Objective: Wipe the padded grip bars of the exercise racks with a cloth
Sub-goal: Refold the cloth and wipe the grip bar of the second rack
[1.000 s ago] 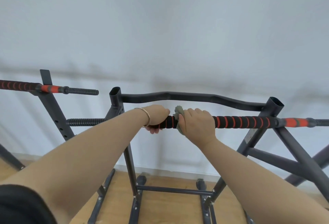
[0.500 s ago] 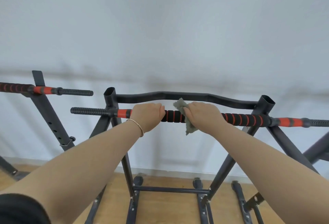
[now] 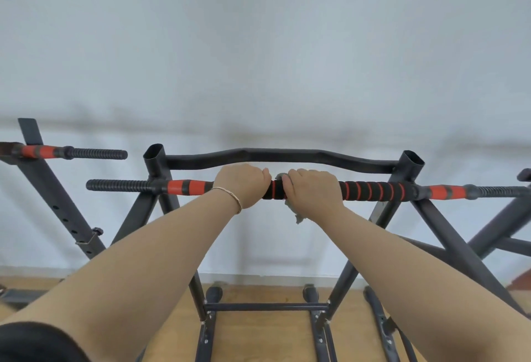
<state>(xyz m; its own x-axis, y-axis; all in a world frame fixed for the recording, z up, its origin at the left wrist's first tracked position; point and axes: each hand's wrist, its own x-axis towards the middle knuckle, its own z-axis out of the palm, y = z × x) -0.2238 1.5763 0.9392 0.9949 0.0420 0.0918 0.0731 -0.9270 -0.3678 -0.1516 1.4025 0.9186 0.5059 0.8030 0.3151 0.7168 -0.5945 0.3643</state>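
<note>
A black padded grip bar (image 3: 373,190) with red stripes runs across a dark metal exercise rack (image 3: 436,226) in front of me. My left hand (image 3: 244,185) is wrapped around the bar left of centre. My right hand (image 3: 314,189) grips the bar just beside it, closed over a grey-green cloth (image 3: 298,216). A corner of the cloth hangs below the bar and a bit pokes out above my fingers. The two hands almost touch, with a short striped stretch of padding between them.
A curved black bar (image 3: 273,154) spans the rack's top behind the grip bar. A second rack (image 3: 57,212) with its own red and black grip stands at the left, and more frame tubes (image 3: 500,235) at the right. White wall behind, wooden floor (image 3: 258,338) below.
My right hand has slid left along the bar with the cloth, closing the gap to my left hand. The view has shifted, showing more of the bar's red left end.
</note>
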